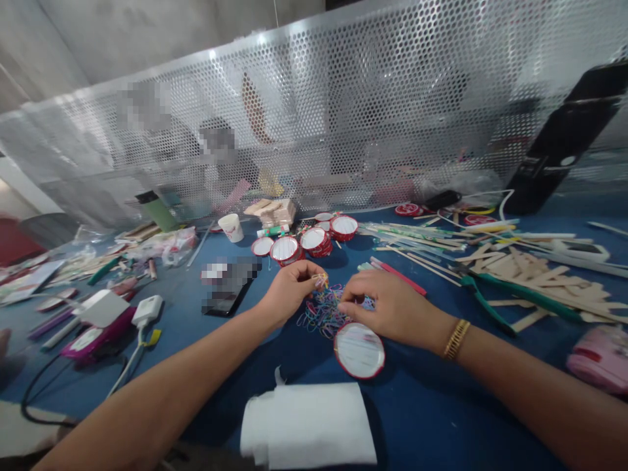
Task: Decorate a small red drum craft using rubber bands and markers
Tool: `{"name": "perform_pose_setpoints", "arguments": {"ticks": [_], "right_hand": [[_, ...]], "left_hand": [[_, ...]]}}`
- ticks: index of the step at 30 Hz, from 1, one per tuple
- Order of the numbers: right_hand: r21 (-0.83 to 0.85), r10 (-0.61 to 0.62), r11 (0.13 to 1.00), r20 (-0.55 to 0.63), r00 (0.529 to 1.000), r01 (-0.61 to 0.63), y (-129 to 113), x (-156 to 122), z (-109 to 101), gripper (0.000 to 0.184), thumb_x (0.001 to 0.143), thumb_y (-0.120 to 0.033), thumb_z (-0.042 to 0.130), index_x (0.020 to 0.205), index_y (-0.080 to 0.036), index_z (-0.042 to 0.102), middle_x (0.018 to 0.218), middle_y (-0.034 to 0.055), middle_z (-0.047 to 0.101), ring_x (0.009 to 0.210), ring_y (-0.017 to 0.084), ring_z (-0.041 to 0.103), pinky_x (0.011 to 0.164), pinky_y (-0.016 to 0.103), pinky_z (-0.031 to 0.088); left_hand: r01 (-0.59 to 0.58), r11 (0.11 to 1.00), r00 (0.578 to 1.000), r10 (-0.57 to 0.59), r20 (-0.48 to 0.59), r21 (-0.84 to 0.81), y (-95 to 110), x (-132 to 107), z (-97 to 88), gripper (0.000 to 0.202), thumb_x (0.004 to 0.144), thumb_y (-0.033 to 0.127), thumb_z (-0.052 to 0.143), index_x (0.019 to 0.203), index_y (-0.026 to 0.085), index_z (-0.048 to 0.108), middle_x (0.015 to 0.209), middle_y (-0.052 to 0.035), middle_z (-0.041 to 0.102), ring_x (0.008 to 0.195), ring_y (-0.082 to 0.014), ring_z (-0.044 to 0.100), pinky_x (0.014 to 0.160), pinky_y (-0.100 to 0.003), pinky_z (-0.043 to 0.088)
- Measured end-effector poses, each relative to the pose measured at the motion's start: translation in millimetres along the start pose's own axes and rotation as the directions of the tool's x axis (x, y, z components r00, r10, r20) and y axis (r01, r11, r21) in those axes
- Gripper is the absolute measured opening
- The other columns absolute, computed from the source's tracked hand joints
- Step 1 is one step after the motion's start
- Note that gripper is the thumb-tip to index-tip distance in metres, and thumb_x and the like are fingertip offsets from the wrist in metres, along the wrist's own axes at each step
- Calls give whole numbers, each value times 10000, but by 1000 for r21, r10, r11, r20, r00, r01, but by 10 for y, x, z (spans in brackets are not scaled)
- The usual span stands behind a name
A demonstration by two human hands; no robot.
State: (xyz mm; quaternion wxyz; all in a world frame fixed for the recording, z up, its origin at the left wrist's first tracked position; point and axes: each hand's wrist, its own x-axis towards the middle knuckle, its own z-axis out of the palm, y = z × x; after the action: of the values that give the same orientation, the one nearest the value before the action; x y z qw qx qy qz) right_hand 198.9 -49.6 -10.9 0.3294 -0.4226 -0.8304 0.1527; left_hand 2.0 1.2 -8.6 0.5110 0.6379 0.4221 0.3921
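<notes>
My left hand and my right hand meet over a loose heap of coloured rubber bands on the blue table. The left fingers pinch a small band lifted a little above the heap. The right fingers curl down into the heap, pinching at bands. A red-rimmed round lid with a white face lies just below my right hand. A gold bracelet sits on my right wrist.
Several red-rimmed white lids stand behind the heap. Wooden craft sticks and green-handled pliers lie at the right. A phone, a white charger, a folded white cloth and a perforated metal screen surround the spot.
</notes>
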Motion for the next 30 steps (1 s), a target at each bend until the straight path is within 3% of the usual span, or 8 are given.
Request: {"name": "perform_pose_setpoints", "arguments": {"ticks": [2,6,10,19,27,30], "right_hand": [[14,46,999,-82,996,-45,26,13,22,104,852,-305,639,860,-202,651,802,24,676,768,163,588,717,302,431],[66,93,994,-178,980,-82,37,7,89,294,810,-304,702,1063,-211,585,909,21,677,786,157,596,725,300,456],[103,76,993,-175,982,-59,9,0,106,38,861,-249,632,892,-227,633,851,-4,676,796,145,598,725,284,446],[157,199,974,-242,950,-164,74,27,32,124,900,-267,542,826,-196,612,679,-15,632,606,121,552,566,252,414],[102,211,976,-227,951,-192,108,27,41,153,896,-298,544,803,-205,621,682,-7,655,617,130,582,583,261,426],[51,206,979,-254,945,-199,123,15,45,115,862,-266,585,951,-205,624,800,15,686,709,153,608,662,288,447]], "left_hand": [[29,998,999,-27,44,-51,13,-34,37,220,672,303,756,759,153,622,656,22,591,575,-84,503,527,-203,385],[51,993,995,-41,93,-105,33,-91,98,271,659,315,786,772,158,596,656,28,595,576,-84,525,519,-199,409],[61,988,991,-43,124,-144,55,-109,117,319,654,290,807,858,161,600,674,26,628,597,-92,574,522,-197,430],[96,984,991,-80,111,-150,36,-84,93,269,713,228,776,918,154,619,775,-14,705,682,-111,652,557,-199,452],[70,990,993,-57,103,-123,14,-76,75,166,754,229,717,864,156,616,778,-30,720,679,-120,662,550,-203,456],[18,997,997,-12,71,-78,4,-59,60,177,763,240,697,913,175,630,767,-19,710,670,-127,653,540,-212,450]]}}
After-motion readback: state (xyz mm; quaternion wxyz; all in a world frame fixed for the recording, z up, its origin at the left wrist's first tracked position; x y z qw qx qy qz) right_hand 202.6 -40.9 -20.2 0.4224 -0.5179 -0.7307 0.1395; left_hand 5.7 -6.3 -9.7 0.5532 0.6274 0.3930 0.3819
